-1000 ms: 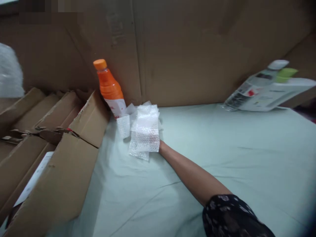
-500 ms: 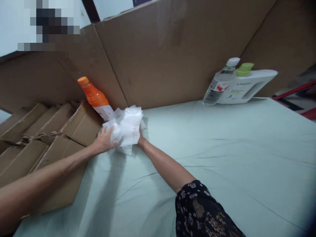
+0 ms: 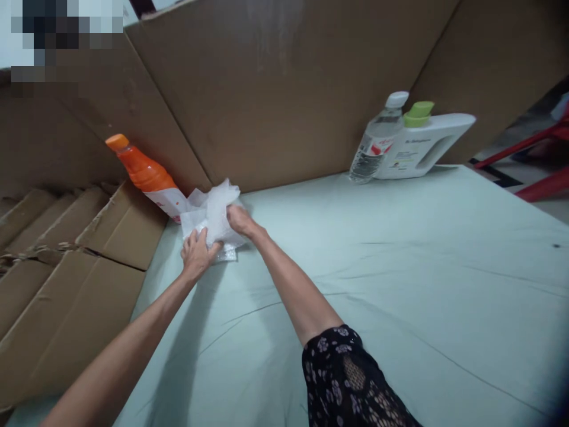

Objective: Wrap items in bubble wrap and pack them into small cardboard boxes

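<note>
A loose pile of white bubble wrap sheets (image 3: 217, 204) lies at the back left of the table, close to the cardboard wall. My left hand (image 3: 198, 254) rests on the front of the pile with its fingers spread. At the pile's right side, my right hand (image 3: 240, 220) has its fingers closed on a sheet of bubble wrap; the fingertips are partly hidden by the plastic. Just left of the pile stands an orange bottle (image 3: 149, 178) with an orange cap and a white label.
Divided cardboard boxes (image 3: 89, 302) stand along the left side. A cardboard wall (image 3: 288, 95) closes off the back. Against it at right are a clear water bottle (image 3: 377, 139) and a white jug with a green cap (image 3: 429, 145). A pale green cloth (image 3: 377, 284) covers the table.
My right hand has come up from behind the bubble wrap to its right edge. My left hand now sits on the pile's front. The view has shifted slightly right.
</note>
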Action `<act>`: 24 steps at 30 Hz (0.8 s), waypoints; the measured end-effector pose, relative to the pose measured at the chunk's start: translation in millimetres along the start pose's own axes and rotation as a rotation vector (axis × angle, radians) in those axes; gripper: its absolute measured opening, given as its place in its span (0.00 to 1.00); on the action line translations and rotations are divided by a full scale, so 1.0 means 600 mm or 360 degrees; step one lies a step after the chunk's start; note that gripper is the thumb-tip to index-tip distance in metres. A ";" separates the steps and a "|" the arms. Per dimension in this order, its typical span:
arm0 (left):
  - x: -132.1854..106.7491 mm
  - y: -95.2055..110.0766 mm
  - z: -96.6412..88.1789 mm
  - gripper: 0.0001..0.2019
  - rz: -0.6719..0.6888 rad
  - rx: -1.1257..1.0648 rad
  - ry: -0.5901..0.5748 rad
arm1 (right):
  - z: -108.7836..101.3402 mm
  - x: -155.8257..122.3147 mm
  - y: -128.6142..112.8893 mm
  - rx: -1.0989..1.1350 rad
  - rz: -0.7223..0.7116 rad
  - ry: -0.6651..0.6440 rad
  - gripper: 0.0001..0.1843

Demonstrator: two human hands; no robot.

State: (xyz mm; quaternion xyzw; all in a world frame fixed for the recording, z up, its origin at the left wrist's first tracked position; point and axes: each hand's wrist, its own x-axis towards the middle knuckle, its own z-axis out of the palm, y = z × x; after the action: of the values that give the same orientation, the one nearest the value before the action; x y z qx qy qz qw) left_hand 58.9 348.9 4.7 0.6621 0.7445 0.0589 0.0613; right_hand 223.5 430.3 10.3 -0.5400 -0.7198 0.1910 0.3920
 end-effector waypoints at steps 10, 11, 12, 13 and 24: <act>0.013 0.031 -0.008 0.35 -0.0051 -0.0017 -0.0029 | 0.009 -0.013 -0.028 -0.0424 -0.0272 -0.0029 0.18; 0.000 0.023 -0.019 0.35 -0.0030 -0.0014 -0.0038 | 0.025 -0.016 -0.021 -0.0433 -0.0260 -0.0101 0.17; -0.019 0.011 -0.035 0.35 0.0008 -0.0006 -0.0021 | 0.039 -0.018 -0.011 -0.0434 -0.0248 -0.0137 0.17; -0.043 -0.005 -0.055 0.35 0.0061 0.0009 0.0043 | 0.050 -0.019 0.000 -0.0426 -0.0243 -0.0142 0.17; -0.267 -0.277 -0.289 0.31 -0.0420 0.0482 0.0549 | 0.039 -0.037 -0.023 -0.0274 -0.0117 0.0401 0.18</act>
State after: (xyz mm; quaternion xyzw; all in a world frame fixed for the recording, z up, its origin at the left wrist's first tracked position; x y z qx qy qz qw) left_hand -114.5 169.1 149.4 0.5409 0.8243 0.0503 -0.1593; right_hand 199.3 408.7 -2.4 -0.5646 -0.6980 0.0448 0.4382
